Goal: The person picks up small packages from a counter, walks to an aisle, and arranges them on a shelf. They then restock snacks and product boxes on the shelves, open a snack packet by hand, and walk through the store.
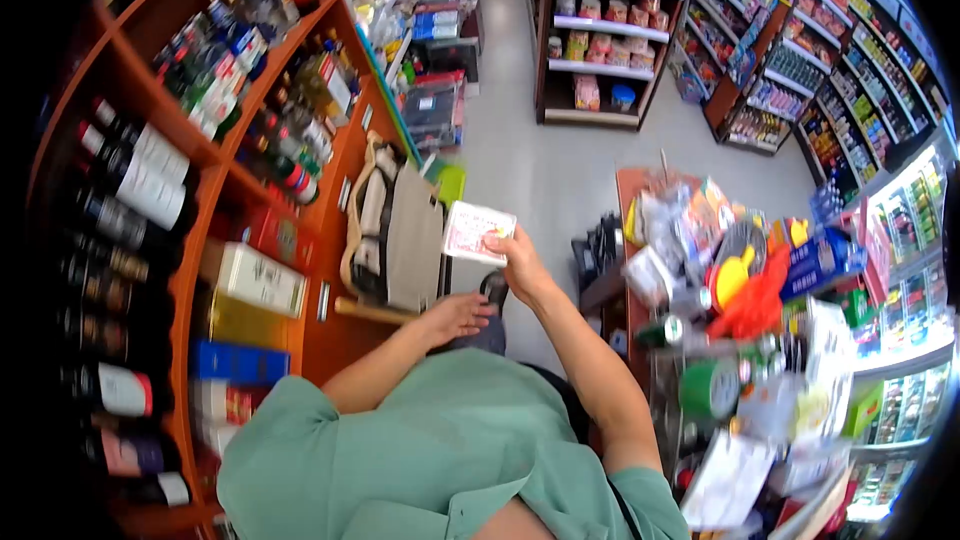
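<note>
My right hand (520,265) reaches forward with its fingers closed on the near right corner of a flat white square packet (478,230) with red print. I cannot make out what the packet contains. Lower and to the left, my left hand (460,318) hovers palm down before my body, fingers stretched out and nothing in it. A wooden-framed chair with a beige back (413,245) stands just beyond it, beside the packet.
Wooden shelves (225,155) of bottles and boxes rise on my left. On my right, a cluttered counter (632,185) carries bags, bottles and a red plastic bag (750,300). Ahead, a grey floor (520,160) leads to a shelf of jars (610,30). Lit coolers (915,210) line the far right.
</note>
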Demonstrator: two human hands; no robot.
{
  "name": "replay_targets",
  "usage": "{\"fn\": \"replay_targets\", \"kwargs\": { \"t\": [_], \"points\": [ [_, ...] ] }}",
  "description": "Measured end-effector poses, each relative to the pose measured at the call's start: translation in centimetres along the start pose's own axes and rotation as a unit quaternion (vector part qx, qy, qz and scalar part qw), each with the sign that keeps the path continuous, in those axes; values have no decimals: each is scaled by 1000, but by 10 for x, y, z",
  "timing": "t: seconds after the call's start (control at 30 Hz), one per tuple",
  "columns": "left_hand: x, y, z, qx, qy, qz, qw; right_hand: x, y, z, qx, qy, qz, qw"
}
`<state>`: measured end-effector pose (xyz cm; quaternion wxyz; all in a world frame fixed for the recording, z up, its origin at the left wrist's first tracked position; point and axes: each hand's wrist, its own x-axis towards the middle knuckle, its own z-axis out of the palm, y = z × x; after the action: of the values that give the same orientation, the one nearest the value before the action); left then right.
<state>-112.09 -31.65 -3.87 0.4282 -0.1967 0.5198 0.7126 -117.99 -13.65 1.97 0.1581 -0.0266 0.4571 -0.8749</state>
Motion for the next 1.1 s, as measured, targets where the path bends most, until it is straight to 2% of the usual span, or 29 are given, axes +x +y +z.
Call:
{"fn": "replay_targets", "kwargs": {
  "t": [0.1, 0.13, 0.2, 0.23, 0.3, 0.33, 0.4, 0.47, 0.53, 0.67, 0.8, 0.87, 0.93, 1.0, 1.03, 1.1],
  "points": [
    [72, 68, -35, -41, -29, 16, 999, 88, -18, -30, -34, 32, 7, 999],
    [95, 93, -42, -46, 11, 7, 999, 122, -30, -41, -56, 39, 2, 998],
    [129, 141, -55, -59, 13, 61, 996, 158, -48, -52, -14, 50, 35, 998],
    [129, 164, -58, -48, 11, 41, 998, 172, -60, -56, -64, 46, 46, 996],
    [149, 227, -49, -79, -26, 94, 992, 196, -98, -63, -179, 31, 51, 982],
    [159, 250, -46, -64, -38, 78, 994, 205, -113, -63, -173, 54, 45, 982],
    [186, 288, -40, -74, -75, 115, 988, 228, -135, -71, -182, 27, 44, 982],
    [204, 323, -24, -49, -83, 98, 991, 257, -149, -84, -162, 54, 30, 985],
    [256, 358, -12, -86, -109, 87, 986, 306, -159, -127, -124, 51, 9, 991],
    [317, 414, 14, -65, -106, 61, 990, 377, -195, -184, -127, 69, -16, 989],
    [387, 487, 50, 25, -73, 13, 997, 441, -231, -253, -71, 73, -73, 992],
    [422, 538, 81, 59, -85, 7, 995, 471, -246, -296, -89, 85, -105, 987],
    [450, 575, 102, 92, -97, -24, 991, 480, -264, -321, -97, 116, -122, 981],
    [496, 610, 134, 89, -126, 15, 988, 475, -295, -346, -71, 150, -116, 979],
    [495, 627, 172, 86, -103, 16, 991, 475, -302, -363, -64, 171, -129, 975],
    [555, 637, 194, 101, -152, 5, 983, 463, -321, -389, -65, 220, -133, 964]
  ]
}}
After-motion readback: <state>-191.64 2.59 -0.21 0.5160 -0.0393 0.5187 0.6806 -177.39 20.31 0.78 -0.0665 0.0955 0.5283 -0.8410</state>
